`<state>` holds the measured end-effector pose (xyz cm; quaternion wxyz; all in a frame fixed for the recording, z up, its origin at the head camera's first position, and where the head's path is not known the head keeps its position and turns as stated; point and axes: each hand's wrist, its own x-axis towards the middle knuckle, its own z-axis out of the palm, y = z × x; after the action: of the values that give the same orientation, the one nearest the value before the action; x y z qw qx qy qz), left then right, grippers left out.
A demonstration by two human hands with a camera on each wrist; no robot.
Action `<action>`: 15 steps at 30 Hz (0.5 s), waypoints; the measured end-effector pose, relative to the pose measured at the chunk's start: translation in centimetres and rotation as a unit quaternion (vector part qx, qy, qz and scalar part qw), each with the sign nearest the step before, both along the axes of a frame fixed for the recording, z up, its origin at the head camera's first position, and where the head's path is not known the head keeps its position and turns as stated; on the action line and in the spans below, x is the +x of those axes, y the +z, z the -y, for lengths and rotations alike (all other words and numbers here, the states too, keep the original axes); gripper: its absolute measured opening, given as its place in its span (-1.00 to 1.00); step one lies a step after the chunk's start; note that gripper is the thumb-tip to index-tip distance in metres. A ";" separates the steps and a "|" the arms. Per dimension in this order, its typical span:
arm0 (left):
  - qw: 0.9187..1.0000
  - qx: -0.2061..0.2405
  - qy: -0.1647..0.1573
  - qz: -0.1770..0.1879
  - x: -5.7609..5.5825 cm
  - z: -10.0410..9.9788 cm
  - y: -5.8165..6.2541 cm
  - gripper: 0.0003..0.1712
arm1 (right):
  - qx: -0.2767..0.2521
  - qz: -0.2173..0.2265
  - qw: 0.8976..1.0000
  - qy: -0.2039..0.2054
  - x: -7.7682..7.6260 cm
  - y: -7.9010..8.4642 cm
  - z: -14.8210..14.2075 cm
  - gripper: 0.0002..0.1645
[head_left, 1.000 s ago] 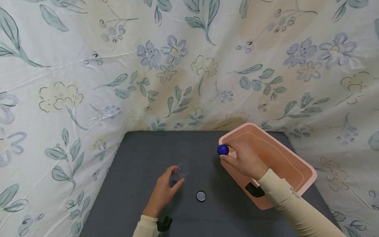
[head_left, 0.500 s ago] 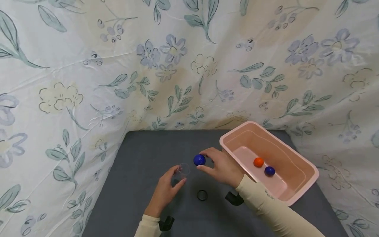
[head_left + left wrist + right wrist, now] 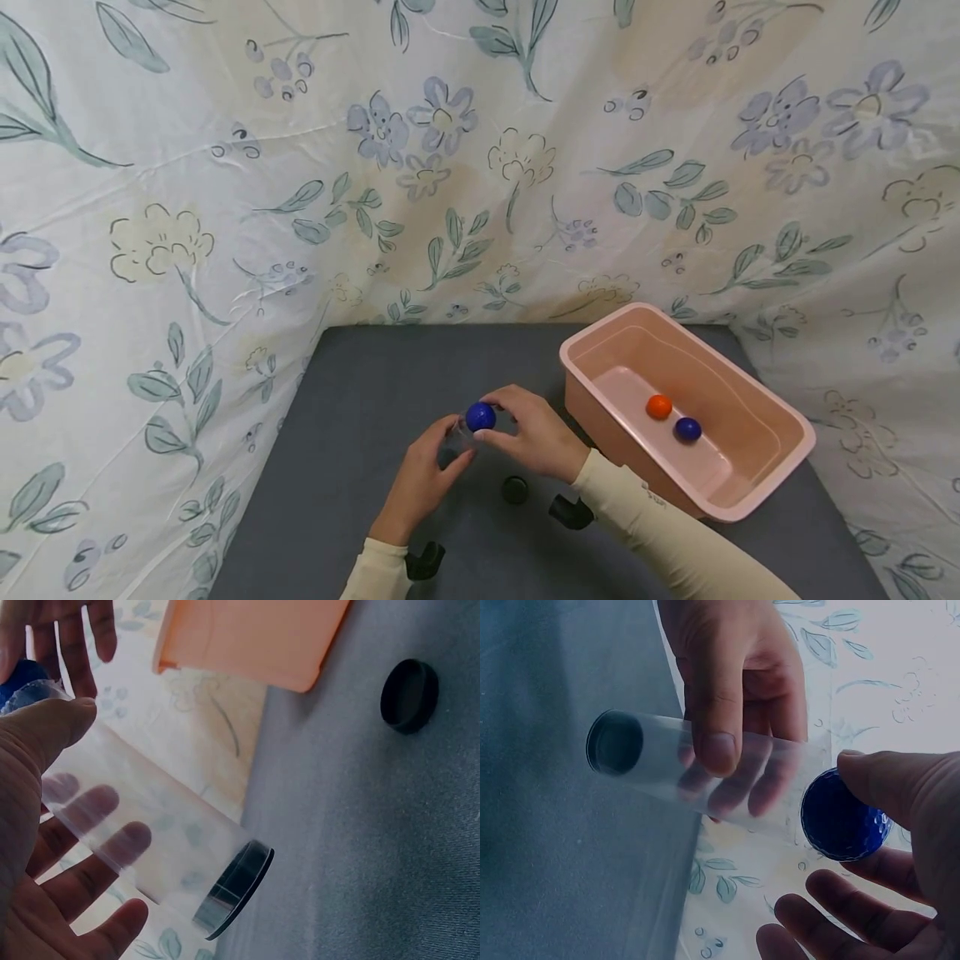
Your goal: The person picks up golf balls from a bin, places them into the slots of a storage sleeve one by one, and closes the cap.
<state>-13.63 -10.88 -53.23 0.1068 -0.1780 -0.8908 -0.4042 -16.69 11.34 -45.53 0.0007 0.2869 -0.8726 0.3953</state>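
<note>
My left hand (image 3: 420, 479) grips a clear plastic tube (image 3: 727, 769) around its side, thumb on one face and fingers behind. A black cap (image 3: 236, 889) closes the tube's bottom end. Between thumb and fingers, my right hand (image 3: 536, 433) pinches a dark blue dimpled golf ball (image 3: 845, 816) at the tube's open mouth. The ball touches or nearly touches the rim; how far in it sits I cannot tell. On the table below the hands lies a loose black cap (image 3: 514, 490), its hollow side showing in the left wrist view.
A pink plastic bin (image 3: 637, 467) stands at the right of the dark grey table (image 3: 360, 375). Inside it lie an orange ball (image 3: 659, 407) and another blue ball (image 3: 687, 429). A floral cloth (image 3: 450, 167) hangs behind and at both sides.
From over the bin, my right hand has carried the blue ball leftward to the tube's mouth. My left hand has stayed almost still with the tube.
</note>
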 end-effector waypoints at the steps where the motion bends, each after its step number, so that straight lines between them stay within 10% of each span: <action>1: 1.000 0.000 0.001 0.000 0.0 0.0 0.0 -0.44 | -0.001 0.001 1.000 0.002 0.0 -0.1 0.1 -0.52; 15: 1.000 -0.006 0.008 0.004 0.2 -0.3 0.3 -0.44 | 0.006 0.040 0.999 0.000 0.2 -0.9 0.5 -0.48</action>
<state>-13.43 -10.63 -52.97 0.1054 -0.1701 -0.8949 -0.3989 -16.52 10.87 -46.41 -0.0360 0.2710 -0.8741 0.4015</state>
